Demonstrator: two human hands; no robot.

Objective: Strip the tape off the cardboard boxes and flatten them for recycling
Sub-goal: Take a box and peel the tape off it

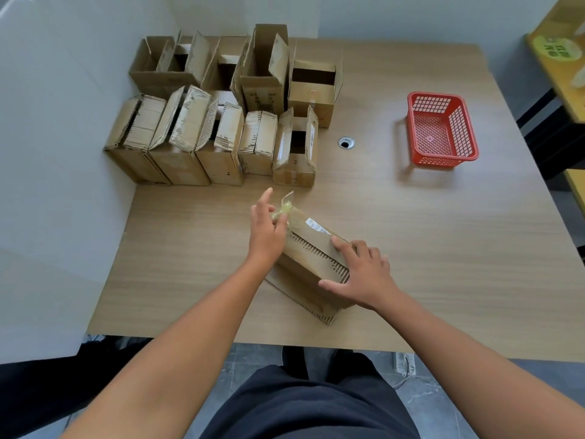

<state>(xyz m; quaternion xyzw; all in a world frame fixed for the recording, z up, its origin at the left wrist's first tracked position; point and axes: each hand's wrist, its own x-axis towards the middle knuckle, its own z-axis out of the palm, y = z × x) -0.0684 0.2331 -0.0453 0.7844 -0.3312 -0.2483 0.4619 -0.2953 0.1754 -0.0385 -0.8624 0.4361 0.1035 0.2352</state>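
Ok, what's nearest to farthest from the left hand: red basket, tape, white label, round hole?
1. Tape, pinched in the left hand.
2. White label, on the box beside it.
3. Round hole, back right.
4. Red basket, far right.

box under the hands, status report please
Hands: left hand pinches tape at the far end of box; right hand presses box down. Other boxes behind, apart.
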